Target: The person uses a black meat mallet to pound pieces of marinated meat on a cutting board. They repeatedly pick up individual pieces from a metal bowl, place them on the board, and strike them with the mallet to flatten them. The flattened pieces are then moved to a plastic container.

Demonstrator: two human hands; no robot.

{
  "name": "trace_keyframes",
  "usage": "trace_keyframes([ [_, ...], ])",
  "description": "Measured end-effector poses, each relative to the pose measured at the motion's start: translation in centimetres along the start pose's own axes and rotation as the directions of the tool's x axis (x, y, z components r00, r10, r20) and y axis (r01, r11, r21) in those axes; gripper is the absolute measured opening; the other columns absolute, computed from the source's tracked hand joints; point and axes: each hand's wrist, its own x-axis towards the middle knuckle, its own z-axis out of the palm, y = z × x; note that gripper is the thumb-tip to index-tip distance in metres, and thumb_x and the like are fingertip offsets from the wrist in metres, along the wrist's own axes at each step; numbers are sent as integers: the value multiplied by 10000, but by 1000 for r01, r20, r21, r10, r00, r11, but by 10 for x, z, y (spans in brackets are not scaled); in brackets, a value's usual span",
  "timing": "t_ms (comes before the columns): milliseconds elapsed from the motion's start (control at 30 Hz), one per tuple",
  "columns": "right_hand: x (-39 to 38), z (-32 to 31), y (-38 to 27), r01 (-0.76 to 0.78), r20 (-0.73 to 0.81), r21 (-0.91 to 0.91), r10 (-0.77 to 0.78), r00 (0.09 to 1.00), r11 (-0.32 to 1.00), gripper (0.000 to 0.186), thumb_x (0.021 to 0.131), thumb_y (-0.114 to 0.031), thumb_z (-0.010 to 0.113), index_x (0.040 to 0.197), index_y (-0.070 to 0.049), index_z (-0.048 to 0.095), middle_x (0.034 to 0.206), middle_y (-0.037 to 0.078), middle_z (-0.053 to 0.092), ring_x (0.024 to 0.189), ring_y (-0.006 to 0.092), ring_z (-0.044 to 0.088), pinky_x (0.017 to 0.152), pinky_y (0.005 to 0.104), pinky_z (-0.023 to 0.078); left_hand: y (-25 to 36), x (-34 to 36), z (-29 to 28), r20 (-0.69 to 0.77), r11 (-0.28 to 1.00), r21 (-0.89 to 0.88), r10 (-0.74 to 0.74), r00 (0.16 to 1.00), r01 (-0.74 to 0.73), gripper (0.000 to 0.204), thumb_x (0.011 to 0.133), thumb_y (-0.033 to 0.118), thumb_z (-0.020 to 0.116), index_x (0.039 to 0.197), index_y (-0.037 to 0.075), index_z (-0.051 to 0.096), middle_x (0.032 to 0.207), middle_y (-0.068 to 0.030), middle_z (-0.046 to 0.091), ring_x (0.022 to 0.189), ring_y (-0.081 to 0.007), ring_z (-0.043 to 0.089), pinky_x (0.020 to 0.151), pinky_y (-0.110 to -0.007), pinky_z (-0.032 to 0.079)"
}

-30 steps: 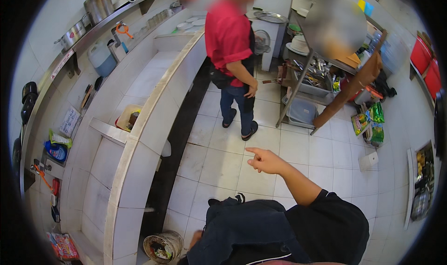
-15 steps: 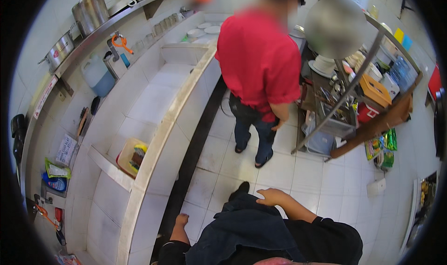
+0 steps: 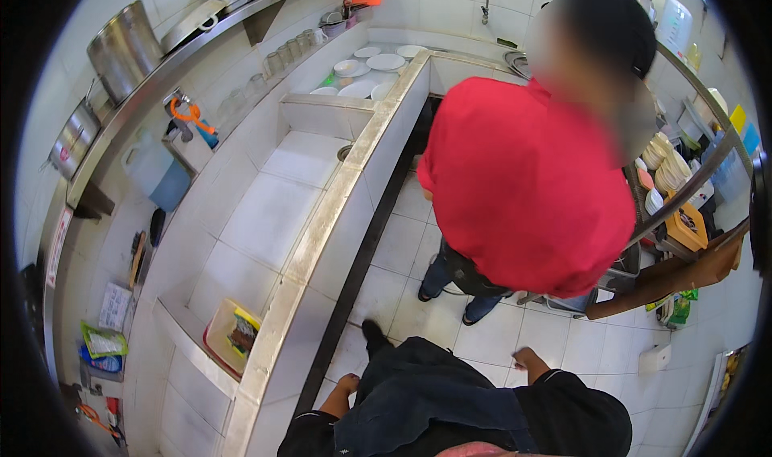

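Note:
My left hand (image 3: 347, 385) hangs beside the tiled trough's ledge (image 3: 289, 292), fingers curled; whatever they may hold is hidden. My right hand (image 3: 527, 358) hangs over the floor, loosely bent and open, with nothing visible in it. Between my arms is my dark apron (image 3: 418, 401). Just ahead stands a person in a red shirt (image 3: 523, 184) and black cap, back mostly turned, beside the metal rack.
The trough (image 3: 249, 216) holds a plastic tub (image 3: 222, 340) with sponges and, farther back, white plates (image 3: 386, 61). A wall shelf (image 3: 173, 57) carries steel pots (image 3: 125, 51). The rack (image 3: 683, 188) at right holds dishes and an orange container (image 3: 683, 230). White tiled floor (image 3: 394, 320) runs between.
The view has moved forward, closer to the person, who now fills much of the right side. My right hand, pointing forward earlier, has lowered to my side. More plates at the back show.

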Motion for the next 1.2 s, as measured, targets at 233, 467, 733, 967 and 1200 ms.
trace_keyframes([
  [233,-47,22,55,57,29,44,-59,998,997,215,905,-213,612,863,-3,626,701,129,662,571,217,650,470,367,507,50,133,-106,287,980,-42,-174,942,194,381,821,291,630,1092,32,701,1023,-166,703,882,-292,682,829,-417,531],
  [467,-33,49,-134,-190,141,288,155,978,938,326,930,-314,566,854,-4,629,730,124,654,566,218,651,502,364,535,174,302,-237,200,922,363,65,978,-135,494,797,369,646,1182,59,659,1161,-207,657,1072,-358,634,904,-421,498],
  [733,-55,60,-277,86,6,397,-96,995,914,402,894,-325,577,1180,-46,618,877,95,694,694,174,667,573,317,544,384,300,-430,-274,686,213,725,632,-696,421,781,245,713,1162,85,630,1135,-177,612,1098,-341,569,968,-435,447],
  [967,-28,66,-250,17,-64,387,9,998,922,368,893,-313,510,764,-27,704,676,123,675,638,218,674,571,332,538,385,273,-512,-511,874,464,400,761,-147,928,641,330,844,1425,155,380,1501,-268,229,1342,-439,335,1068,-559,312],
  [1200,-25,57,-263,-33,244,-18,36,969,999,271,865,-220,550,971,-33,713,828,110,701,671,201,671,531,340,554,352,278,-528,-407,936,336,246,879,-107,1031,626,342,861,1475,143,312,1450,-304,309,1301,-447,390,1043,-502,379],
])
